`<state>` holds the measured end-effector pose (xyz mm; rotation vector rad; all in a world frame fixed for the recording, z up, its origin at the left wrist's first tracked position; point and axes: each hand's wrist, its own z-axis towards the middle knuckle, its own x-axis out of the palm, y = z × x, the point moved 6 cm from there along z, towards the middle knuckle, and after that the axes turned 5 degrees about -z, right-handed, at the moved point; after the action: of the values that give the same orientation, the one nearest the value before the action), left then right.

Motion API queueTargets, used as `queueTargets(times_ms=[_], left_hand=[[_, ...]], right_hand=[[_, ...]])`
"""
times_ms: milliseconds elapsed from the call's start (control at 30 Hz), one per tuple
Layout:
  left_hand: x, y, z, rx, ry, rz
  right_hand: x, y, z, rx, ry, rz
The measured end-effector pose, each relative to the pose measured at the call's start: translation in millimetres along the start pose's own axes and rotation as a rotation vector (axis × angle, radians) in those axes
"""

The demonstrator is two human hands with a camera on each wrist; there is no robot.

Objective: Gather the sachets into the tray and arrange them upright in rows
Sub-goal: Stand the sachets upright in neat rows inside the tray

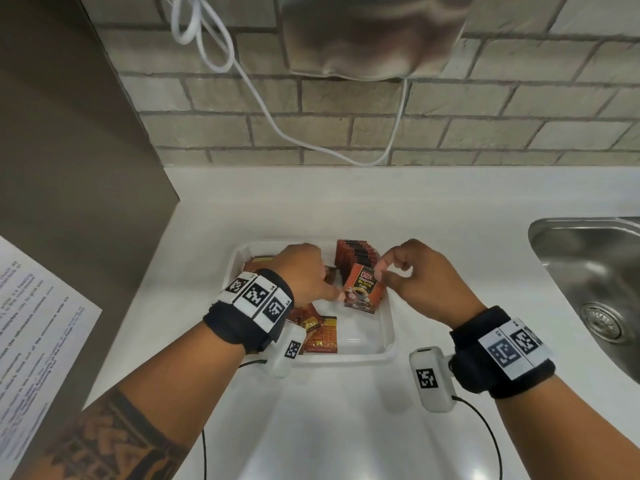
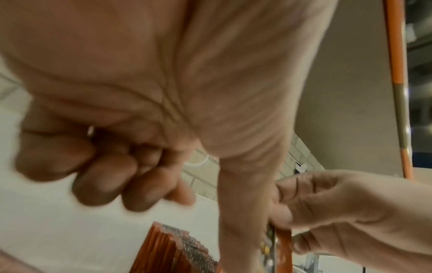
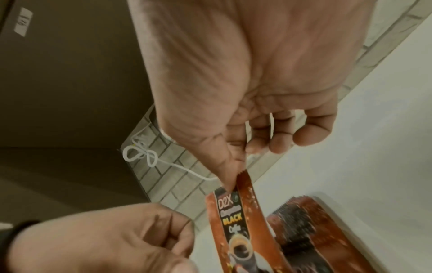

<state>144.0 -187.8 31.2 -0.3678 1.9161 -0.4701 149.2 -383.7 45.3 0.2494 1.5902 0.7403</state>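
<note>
Counter: sachet upright, R hand.

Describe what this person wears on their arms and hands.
Both hands are bare, left hand and right hand. Each wrist carries a black band with white tiles printed with black square codes. A white camera box hangs under each wrist, with a thin black cable. The left forearm bears a dark patterned tattoo.

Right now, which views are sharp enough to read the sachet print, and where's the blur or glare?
Head view: sharp, print on the held sachet readable, wide-angle bends the brick lines, soft glare on the counter. Right wrist: right hand dim and soft, label still legible. Left wrist: left hand fills the frame, motion-blurred fingers, no print readable.
</note>
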Motion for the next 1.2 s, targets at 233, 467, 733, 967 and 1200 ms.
queueTargets(times_ms=[233,467,733,967,1200], left_hand=[[51,-29,-2,0.107,0.468,0.138],[81,-37,22,0.094,0.596,0.344],[93,-29,38,0.021,0.625,0.351],[93,-29,37,0.003,0.660,0.381],[90,-37,33,0.049,0.661,0.355]], right_hand=[[29,-18,2,0.043,0.048,-0.045],[45,-27,7,0.068,0.097,-0.065],[44,-32,13,0.077,0.093,-0.084],[41,-30,14,0.076,0.105,-0.066],[42,-30,13,0.072,0.102,-0.044]])
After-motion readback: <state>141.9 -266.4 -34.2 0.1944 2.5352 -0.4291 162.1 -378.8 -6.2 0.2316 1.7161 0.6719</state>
